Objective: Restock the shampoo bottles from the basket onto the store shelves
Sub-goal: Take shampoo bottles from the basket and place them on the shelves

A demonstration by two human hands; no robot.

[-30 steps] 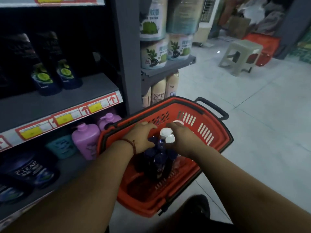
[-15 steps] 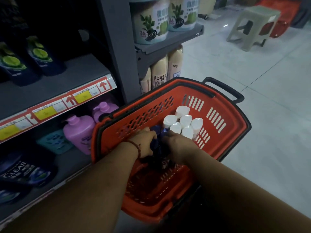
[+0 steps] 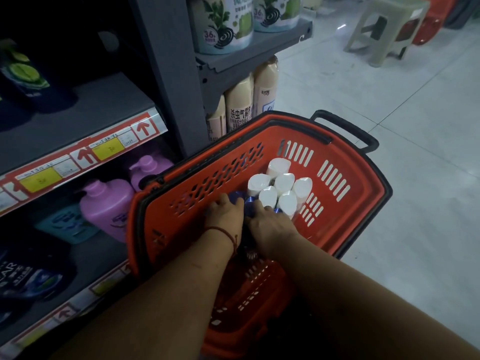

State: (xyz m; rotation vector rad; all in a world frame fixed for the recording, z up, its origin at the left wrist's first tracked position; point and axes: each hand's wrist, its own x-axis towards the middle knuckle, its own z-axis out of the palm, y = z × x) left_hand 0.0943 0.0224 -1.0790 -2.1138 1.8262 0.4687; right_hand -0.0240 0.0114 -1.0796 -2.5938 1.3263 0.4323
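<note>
A red plastic basket (image 3: 345, 152) stands on the floor beside the grey shelves (image 3: 78, 118). Inside it, several white-capped bottles (image 3: 283, 185) stand clustered at the far side. Right in front of them are dark blue shampoo bottles (image 3: 248, 201). My left hand (image 3: 224, 213), with a red string at the wrist, and my right hand (image 3: 270, 224) both reach into the basket and close around these blue bottles. The bottles' bodies are mostly hidden under my hands.
Dark bottles with green labels (image 3: 23, 74) stand on the upper shelf; pink pump bottles (image 3: 109, 206), a teal pack (image 3: 65, 227) and dark CLEAR bottles (image 3: 23, 279) fill the lower one. Beige spray cans (image 3: 240, 105) sit right of the upright. A plastic stool (image 3: 387, 27) stands on the tiled floor.
My view has tipped down and drawn closer to the basket. Both hands sank deeper among the blue bottles, uncovering the cluster of white caps behind them.
</note>
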